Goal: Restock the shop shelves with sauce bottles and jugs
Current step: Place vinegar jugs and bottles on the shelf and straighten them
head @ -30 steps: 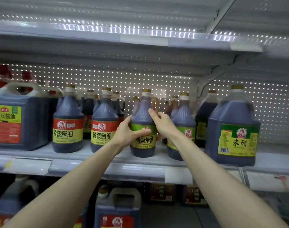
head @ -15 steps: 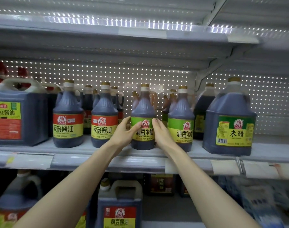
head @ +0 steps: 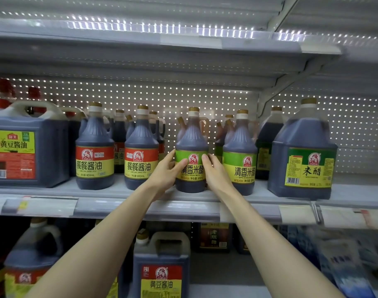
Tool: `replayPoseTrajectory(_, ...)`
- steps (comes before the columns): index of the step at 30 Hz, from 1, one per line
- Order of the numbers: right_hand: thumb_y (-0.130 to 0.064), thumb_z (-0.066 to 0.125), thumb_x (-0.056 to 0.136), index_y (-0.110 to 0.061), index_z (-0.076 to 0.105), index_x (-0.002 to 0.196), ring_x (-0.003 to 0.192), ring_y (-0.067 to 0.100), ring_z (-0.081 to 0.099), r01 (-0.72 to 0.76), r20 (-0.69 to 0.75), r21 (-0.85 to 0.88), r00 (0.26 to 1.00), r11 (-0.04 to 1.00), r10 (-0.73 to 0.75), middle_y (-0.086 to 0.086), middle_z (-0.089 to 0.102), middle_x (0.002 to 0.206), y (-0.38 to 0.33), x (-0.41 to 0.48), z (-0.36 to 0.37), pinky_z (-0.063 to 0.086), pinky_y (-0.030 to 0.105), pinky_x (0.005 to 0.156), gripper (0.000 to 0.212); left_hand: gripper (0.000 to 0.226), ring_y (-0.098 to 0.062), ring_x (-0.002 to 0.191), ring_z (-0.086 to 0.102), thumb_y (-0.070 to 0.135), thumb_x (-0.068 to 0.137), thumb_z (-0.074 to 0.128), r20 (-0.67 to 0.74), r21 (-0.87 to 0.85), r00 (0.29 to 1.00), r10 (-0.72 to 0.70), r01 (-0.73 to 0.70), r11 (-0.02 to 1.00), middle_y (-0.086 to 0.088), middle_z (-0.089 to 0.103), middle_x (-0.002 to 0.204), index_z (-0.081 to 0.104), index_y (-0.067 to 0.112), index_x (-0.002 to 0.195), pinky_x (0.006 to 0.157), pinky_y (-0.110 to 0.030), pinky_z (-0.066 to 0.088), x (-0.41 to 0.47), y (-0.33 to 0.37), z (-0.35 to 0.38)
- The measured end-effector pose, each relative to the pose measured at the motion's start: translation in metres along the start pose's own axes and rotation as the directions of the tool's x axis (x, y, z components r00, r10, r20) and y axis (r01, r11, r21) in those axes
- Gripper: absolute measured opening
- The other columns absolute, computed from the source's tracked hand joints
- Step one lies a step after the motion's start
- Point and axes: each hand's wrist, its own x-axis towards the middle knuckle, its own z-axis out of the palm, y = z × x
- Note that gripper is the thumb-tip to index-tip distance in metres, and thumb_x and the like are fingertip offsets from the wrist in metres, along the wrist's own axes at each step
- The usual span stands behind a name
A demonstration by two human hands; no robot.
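The left hand (head: 165, 172) and right hand (head: 215, 174) gripped the dark, green-labelled plastic vinegar bottle (head: 191, 136); it seemed best turned label-forward, square to the grey metal shelf (head: 97, 190).

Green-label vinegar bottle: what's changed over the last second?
The right hand slid down from the shoulder of the green-label vinegar bottle to its label. The left hand stayed on the left side. Both still hold it upright on the shelf; neighbouring bottles unmoved.
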Motion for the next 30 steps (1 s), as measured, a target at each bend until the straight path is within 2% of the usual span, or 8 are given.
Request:
replayPoseTrajectory(5,-0.039,0.035,0.103,-0.021,0.049,0.132,0.115,0.018,0.054,0.031,-0.032,-0.018,0.999,0.999,-0.032,-0.001,0.059,0.121,0.0,-0.003,-0.001,0.044,0.043,0.103,0.037,0.029,0.002,0.088,0.062,0.02,0.099,0.047,0.027,0.001,1.0,0.0,0.0,1.0,0.008,0.065,0.103,0.046,0.029,0.126,0.062,-0.015,0.052,-0.001,0.001,0.001)
replayPoseTrajectory(12,-0.04,0.036,0.102,-0.02,0.049,0.133,0.108,0.013,0.054,0.039,-0.045,-0.027,0.998,0.999,-0.04,-0.005,0.058,0.115,0.001,-0.004,-0.001,0.046,0.038,0.099,0.038,0.029,0.003,0.086,0.064,0.018,0.1,0.045,0.028,0.02,1.0,0.01,-0.011,1.0,0.008,0.066,0.103,0.047,0.025,0.128,0.061,-0.013,0.052,-0.002,0.001,0.001)
replayPoseTrajectory(14,-0.041,0.037,0.102,-0.02,0.049,0.134,0.112,0.016,0.054,0.033,-0.05,-0.03,0.998,0.999,-0.034,-0.002,0.059,0.122,0.002,-0.003,-0.001,0.046,0.041,0.101,0.04,0.028,0.003,0.086,0.064,0.018,0.1,0.046,0.021,0.02,1.0,0.01,-0.01,1.0,0.008,0.066,0.103,0.048,0.025,0.127,0.061,-0.013,0.052,-0.002,0.001,0.001)
replayPoseTrajectory(20,-0.042,0.037,0.101,-0.023,0.05,0.131,0.113,0.019,0.056,-0.003,-0.033,-0.006,0.999,1.0,0.003,-0.005,0.058,0.114,-0.002,-0.005,-0.001,0.047,0.047,0.1,0.038,0.028,0.004,0.083,0.059,0.018,0.1,0.046,0.013,0.043,1.0,-0.018,0.018,0.999,0.01,0.062,0.101,0.044,0.028,0.126,0.058,-0.012,0.05,-0.004,0.008,0.002)
replayPoseTrajectory(23,-0.041,0.038,0.101,-0.022,0.05,0.132,0.112,0.019,0.056,-0.015,-0.032,0.011,0.999,1.0,0.015,-0.006,0.057,0.114,-0.01,-0.009,-0.003,0.047,0.048,0.099,0.038,0.043,-0.008,0.095,0.058,0.022,0.1,0.046,0.015,0.118,1.0,-0.026,0.024,0.993,-0.001,0.059,0.122,0.037,0.019,0.142,0.074,-0.021,0.047,-0.01,0.02,-0.001)
replayPoseTrajectory(25,-0.041,0.04,0.101,-0.02,0.046,0.138,0.117,0.018,0.053,-0.008,-0.041,-0.007,0.999,1.0,0.008,-0.005,0.056,0.122,-0.017,-0.013,-0.007,0.044,0.045,0.103,0.043,0.052,-0.012,0.104,0.053,0.024,0.1,0.047,-0.015,0.136,0.999,-0.029,0.031,0.99,-0.005,0.052,0.135,0.029,0.015,0.147,0.076,-0.024,0.045,-0.018,0.025,-0.004)
replayPoseTrajectory(27,-0.043,0.042,0.1,-0.019,0.04,0.143,0.121,0.018,0.052,-0.001,-0.042,0.002,0.999,1.0,0.001,-0.002,0.054,0.132,-0.023,-0.016,-0.012,0.044,0.044,0.104,0.05,0.056,-0.012,0.107,0.051,0.026,0.099,0.049,-0.03,0.168,1.0,-0.003,0.008,0.986,-0.006,0.05,0.136,0.027,0.013,0.148,0.073,-0.019,0.045,-0.023,0.026,-0.005)
replayPoseTrajectory(30,-0.042,0.046,0.099,-0.018,0.042,0.141,0.109,0.013,0.056,0.019,-0.056,0.02,0.998,1.0,-0.018,0.001,0.058,0.126,-0.028,-0.032,-0.021,0.047,0.032,0.092,0.049,0.058,-0.013,0.11,0.053,0.033,0.095,0.054,-0.049,0.239,0.998,0.041,-0.028,0.971,-0.004,0.054,0.129,0.034,0.013,0.146,0.088,-0.028,0.047,-0.035,0.025,-0.008)
